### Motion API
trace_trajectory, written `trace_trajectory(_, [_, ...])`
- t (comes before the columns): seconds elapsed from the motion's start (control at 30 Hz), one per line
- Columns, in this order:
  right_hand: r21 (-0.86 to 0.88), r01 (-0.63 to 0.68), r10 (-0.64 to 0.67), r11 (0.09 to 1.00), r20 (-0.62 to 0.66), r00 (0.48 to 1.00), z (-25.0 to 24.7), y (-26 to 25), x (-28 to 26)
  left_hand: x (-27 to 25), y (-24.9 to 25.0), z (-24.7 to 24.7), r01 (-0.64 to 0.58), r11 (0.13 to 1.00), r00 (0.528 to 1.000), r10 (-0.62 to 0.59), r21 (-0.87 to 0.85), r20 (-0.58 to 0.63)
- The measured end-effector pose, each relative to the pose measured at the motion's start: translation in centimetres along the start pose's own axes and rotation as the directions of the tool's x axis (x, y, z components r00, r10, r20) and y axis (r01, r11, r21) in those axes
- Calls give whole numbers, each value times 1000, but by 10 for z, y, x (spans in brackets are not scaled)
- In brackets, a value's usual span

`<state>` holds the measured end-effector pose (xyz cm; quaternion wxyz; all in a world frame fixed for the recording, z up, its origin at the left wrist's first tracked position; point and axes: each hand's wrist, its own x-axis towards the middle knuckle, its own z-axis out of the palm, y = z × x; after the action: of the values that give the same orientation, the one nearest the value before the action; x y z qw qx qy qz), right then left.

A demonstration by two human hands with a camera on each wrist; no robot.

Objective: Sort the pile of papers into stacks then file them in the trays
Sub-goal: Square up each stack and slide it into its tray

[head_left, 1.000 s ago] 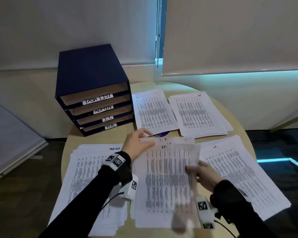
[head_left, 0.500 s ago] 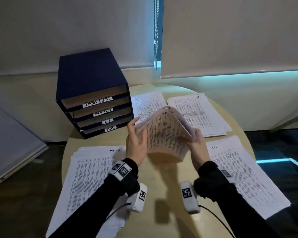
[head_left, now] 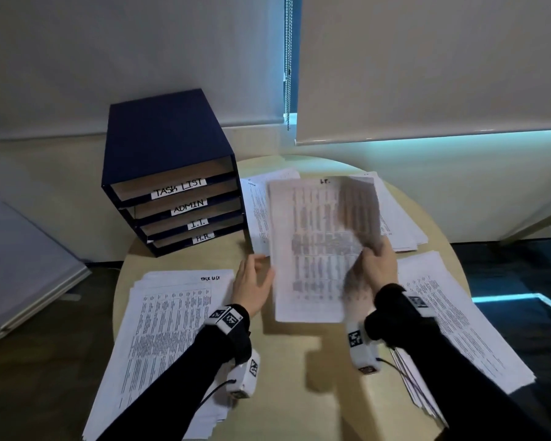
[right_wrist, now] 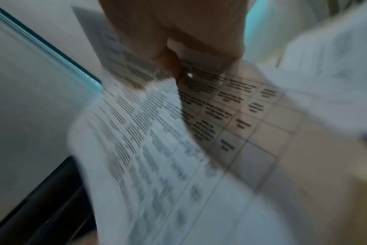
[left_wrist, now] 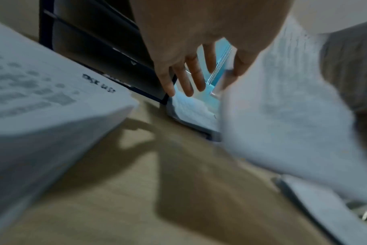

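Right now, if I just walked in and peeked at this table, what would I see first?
First, the sheaf of printed papers held up over the middle of the round table, gripped by the right hand while the left hand is open beside it. Next, the dark blue tray box at the back left, with slots labelled TASK LIST, ADMIN, I.T. and H.R. White paper stacks lie all around.

A round, pale wooden tabletop (head_left: 303,351) stands on a dark floor (head_left: 29,370). Beyond it, two white roller blinds (head_left: 427,58) cover the far windows, a beaded metal chain (head_left: 287,58) hanging between them. Cyan light glows beneath the right blind.
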<state>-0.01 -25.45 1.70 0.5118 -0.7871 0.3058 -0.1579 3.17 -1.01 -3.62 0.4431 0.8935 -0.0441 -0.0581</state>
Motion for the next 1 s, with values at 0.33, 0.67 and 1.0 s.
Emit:
trace_trajectory(0.33, [-589,-392,449,707,-55,892,-143,98,49,-20,-61,15,-50,935,996,21,350,87])
trace_trajectory(0.67, [-524,87,-43,847,95,995,-22,53,-8,-41,-88,-38,200,827,972,-102,525,-211])
trace_trajectory(1.0, [-242,-214,323,946,691,647,167,41,-125,-45,-156,-137,748,619,664,-703,241,-255])
